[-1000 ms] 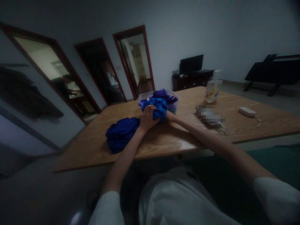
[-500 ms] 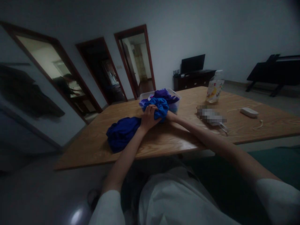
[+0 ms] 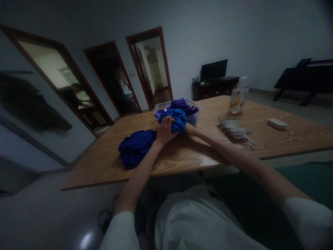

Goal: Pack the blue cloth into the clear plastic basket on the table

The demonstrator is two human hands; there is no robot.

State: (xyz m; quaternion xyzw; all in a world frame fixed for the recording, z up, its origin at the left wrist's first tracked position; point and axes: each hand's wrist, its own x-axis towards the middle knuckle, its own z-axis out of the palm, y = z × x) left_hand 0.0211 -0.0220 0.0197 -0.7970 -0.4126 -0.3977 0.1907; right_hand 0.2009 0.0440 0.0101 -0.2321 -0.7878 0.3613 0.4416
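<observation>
Bright blue crumpled cloth — centre of frame, against the clear plastic tub of purple fabric. Left hand closed around it; right hand mostly hidden behind, grip unclear. Dark blue bundled cloth — lower left, on wooden table.

Bright blue cloth: crumpled into a loose bunch, raised a little above the desk, just in front of the clear plastic tub. Gripped from the near side by the left hand and from behind by the right hand, mostly hidden.
</observation>
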